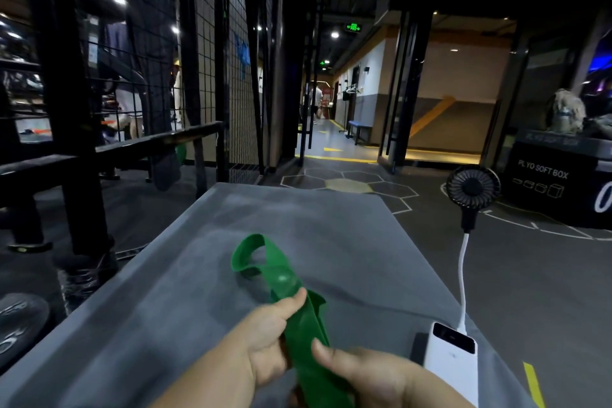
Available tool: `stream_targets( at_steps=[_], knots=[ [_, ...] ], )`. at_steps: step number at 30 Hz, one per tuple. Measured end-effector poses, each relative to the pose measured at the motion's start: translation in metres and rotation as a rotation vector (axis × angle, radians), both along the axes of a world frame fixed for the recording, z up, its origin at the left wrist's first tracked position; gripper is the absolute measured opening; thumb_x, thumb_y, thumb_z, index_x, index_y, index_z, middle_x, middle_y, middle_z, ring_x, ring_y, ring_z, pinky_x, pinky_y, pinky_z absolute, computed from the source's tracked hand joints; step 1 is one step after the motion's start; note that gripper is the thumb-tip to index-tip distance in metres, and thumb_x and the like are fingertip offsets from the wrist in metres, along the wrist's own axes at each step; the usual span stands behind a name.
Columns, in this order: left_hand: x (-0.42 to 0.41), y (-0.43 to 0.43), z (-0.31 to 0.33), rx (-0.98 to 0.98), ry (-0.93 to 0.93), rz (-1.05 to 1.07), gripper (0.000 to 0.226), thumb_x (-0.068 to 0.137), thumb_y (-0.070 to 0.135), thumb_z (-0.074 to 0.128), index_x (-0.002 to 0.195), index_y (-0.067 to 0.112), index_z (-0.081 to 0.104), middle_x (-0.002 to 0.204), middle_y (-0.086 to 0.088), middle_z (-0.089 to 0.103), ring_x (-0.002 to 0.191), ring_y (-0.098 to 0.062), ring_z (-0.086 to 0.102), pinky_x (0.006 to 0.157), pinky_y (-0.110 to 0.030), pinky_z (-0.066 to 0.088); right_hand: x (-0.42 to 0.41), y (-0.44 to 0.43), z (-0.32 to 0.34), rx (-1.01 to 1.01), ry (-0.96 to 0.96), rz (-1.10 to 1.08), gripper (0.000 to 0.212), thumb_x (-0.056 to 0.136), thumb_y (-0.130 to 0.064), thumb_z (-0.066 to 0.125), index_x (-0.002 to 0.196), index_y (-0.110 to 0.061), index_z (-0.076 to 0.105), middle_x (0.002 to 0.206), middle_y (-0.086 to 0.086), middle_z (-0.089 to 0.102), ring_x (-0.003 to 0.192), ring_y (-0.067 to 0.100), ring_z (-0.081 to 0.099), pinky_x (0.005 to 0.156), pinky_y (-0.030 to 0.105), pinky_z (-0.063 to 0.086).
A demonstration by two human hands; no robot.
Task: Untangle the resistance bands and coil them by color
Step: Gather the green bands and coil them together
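- Two hands hold one green band (303, 328) over a grey mat (331, 235).
- The left hand (265, 341) pinches the band, with its thumb on top and its fingers curled under.
- The right hand (367, 378) is nearer the person. Its thumb presses flat on the band. Its fingers are under the band where I cannot see them, but it looks like a pinch too.
- Between the two grips the band is short and folded the long way, so two layers show.
- Past the left grip the band runs away from the person. It ends in a loop (241, 255) that lies on the mat with a twist in it.
- I see no band of another colour, so I think this one is free and the job now is to smooth it and roll it up.
- To do that well, I think the left hand should slide out toward the loop and flatten the twist while the right hand holds firm.
- Then it should be rolled outward from the right grip, turn by turn, edges lined up, so the coil is neat.
- Slow is best, because a stretchy band can snap back if a pinch slips.
- Just to the right of the right grip lies a white power bank (452, 354). A wire (462, 275) goes from it to a small black fan (472, 187), and the band should stay away from that wire.
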State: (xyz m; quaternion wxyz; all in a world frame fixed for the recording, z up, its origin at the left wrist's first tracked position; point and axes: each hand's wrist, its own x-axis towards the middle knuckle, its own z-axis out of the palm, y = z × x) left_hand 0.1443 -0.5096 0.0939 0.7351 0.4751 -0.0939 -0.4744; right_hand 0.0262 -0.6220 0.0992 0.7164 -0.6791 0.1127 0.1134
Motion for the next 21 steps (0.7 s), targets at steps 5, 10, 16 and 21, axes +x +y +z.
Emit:
stream_targets(
  at_steps=[5, 10, 16, 21],
  knots=[
    [-0.005, 0.006, -0.003, 0.105, -0.353, 0.016, 0.053, 0.079, 0.009, 0.073, 0.128, 0.001, 0.052, 0.118, -0.019, 0.066, 0.103, -0.028, 0.065, 0.095, -0.042, 0.051, 0.01, -0.014, -0.003, 0.275, 0.081, -0.16, 0.088, 0.065, -0.079, 0.066, 0.106, -0.001, 0.067, 0.097, 0.02, 0.07, 0.081, 0.03, 0.07, 0.073, 0.037, 0.058],
    [-0.021, 0.008, 0.004, 0.22, -0.692, -0.314, 0.044, 0.075, 0.022, 0.063, 0.117, 0.014, 0.055, 0.109, -0.003, 0.066, 0.101, -0.01, 0.065, 0.086, -0.024, 0.052, 0.019, -0.012, -0.001, 0.446, 0.095, -0.312, 0.06, 0.095, -0.045, 0.047, 0.117, 0.007, 0.067, 0.124, 0.03, 0.061, 0.113, 0.04, 0.061, 0.102, 0.047, 0.046],
    [-0.023, 0.01, 0.002, 0.4, -0.782, -0.155, 0.021, 0.091, 0.029, 0.065, 0.074, 0.017, 0.065, 0.063, 0.005, 0.063, 0.054, -0.005, 0.054, 0.054, -0.02, 0.043, 0.024, -0.016, -0.009, 0.365, 0.087, -0.524, 0.038, 0.101, -0.016, 0.043, 0.098, 0.011, 0.07, 0.099, 0.03, 0.07, 0.077, 0.036, 0.069, 0.069, 0.045, 0.058],
    [-0.007, 0.012, 0.001, 0.526, -0.622, 0.019, 0.054, 0.084, 0.062, 0.055, 0.084, 0.01, 0.069, 0.067, 0.0, 0.071, 0.066, -0.017, 0.067, 0.076, -0.038, 0.056, 0.018, -0.008, -0.003, 0.268, -0.018, -0.468, 0.032, 0.098, -0.016, 0.049, 0.092, 0.005, 0.071, 0.077, 0.022, 0.071, 0.06, 0.029, 0.069, 0.055, 0.032, 0.055]
  ],
)
